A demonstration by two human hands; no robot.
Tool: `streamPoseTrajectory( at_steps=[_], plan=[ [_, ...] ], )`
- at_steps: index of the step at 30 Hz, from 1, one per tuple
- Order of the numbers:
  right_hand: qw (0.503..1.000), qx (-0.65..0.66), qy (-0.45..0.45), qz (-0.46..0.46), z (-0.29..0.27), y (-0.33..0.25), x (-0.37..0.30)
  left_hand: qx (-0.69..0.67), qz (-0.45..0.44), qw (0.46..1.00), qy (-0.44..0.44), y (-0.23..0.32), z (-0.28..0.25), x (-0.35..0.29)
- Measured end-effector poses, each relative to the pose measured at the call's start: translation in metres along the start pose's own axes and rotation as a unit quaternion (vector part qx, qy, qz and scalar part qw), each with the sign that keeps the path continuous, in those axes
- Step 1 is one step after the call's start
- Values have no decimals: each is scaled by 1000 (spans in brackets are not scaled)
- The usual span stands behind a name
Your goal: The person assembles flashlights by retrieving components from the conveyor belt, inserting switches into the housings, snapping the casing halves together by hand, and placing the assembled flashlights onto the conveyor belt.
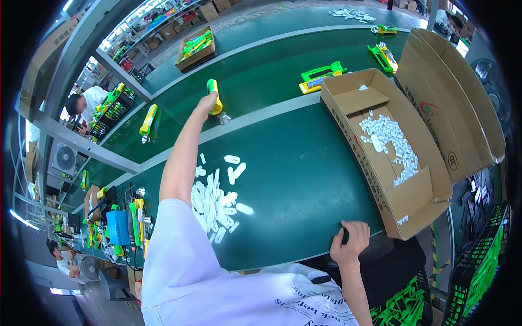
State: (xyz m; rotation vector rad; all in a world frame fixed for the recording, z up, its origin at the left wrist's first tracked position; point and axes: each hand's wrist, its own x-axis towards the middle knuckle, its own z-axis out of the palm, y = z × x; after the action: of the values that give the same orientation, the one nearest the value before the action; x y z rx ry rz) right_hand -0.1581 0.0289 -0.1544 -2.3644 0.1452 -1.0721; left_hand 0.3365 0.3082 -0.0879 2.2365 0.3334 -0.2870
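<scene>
Out over the green conveyor belt (272, 68), here's the left hand (205, 103), arm at full stretch, fingers wrapped around a yellow-and-green device (218, 103) near the belt's closer edge, a shiny end pointing back toward the worktable (288, 157)! Whether the device touches the belt, I can't tell. Off to its left, a similar yellow-and-green piece (148, 122) lies on the belt, well apart from the hand.

Down at the table's near edge, the right hand (353, 239) has its fingers curled; a dark patch shows by the thumb, and I can't tell whether anything is held. White oblong parts (213, 204) lie heaped below the left forearm, and right of the table's middle sits a cardboard box (356, 144) with small whitish pieces (399, 146) inside.
</scene>
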Motion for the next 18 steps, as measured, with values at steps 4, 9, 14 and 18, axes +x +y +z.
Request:
streamPoseTrajectory(
  at_steps=[4, 9, 14, 18],
  plan=[
    [1000, 4, 15, -24, 1, 6, -5, 78, 5, 996, 42, -6, -15, 71],
    [1000, -10, 13, -24, 0, 6, -4, 337, 26, 929, 152, -14, -44, 133],
    [999, -30, 11, -26, 3, 13, -7, 534, 67, 801, 264, 38, -3, 69],
    [999, -15, 26, -30, 4, 10, -1, 289, 522, 790, 145, 83, 59, 61]
  ],
)
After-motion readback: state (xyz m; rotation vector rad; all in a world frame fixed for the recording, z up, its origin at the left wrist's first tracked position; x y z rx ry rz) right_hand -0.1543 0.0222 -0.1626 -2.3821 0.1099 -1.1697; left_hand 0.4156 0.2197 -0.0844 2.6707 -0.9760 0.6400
